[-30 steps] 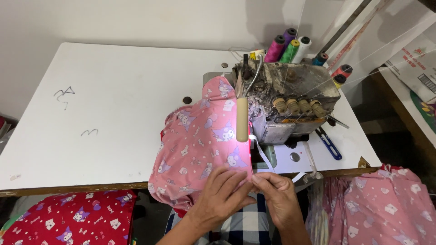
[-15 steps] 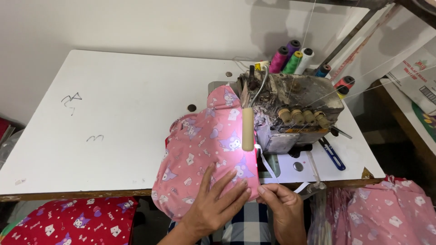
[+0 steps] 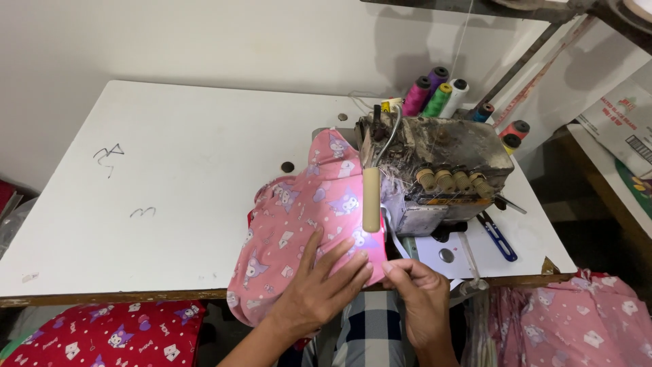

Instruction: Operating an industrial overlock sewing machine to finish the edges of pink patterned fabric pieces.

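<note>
Since a moment ago the left hand (image 3: pixel 319 289) has spread flat, fingers wide, on the pink printed fabric (image 3: pixel 299 224) left of the overlock machine (image 3: pixel 435 170). The right hand (image 3: pixel 421 292) now pinches the fabric's edge below the machine, so feeding looks under way

Both forearms are bare, with no sleeves, watch, rings or gloves in view. The left hand (image 3: pixel 319 285) and the right hand (image 3: pixel 421 299) have short, plain nails. Below them shows checked clothing (image 3: pixel 367 333) in dark blue, grey and white squares.
</note>
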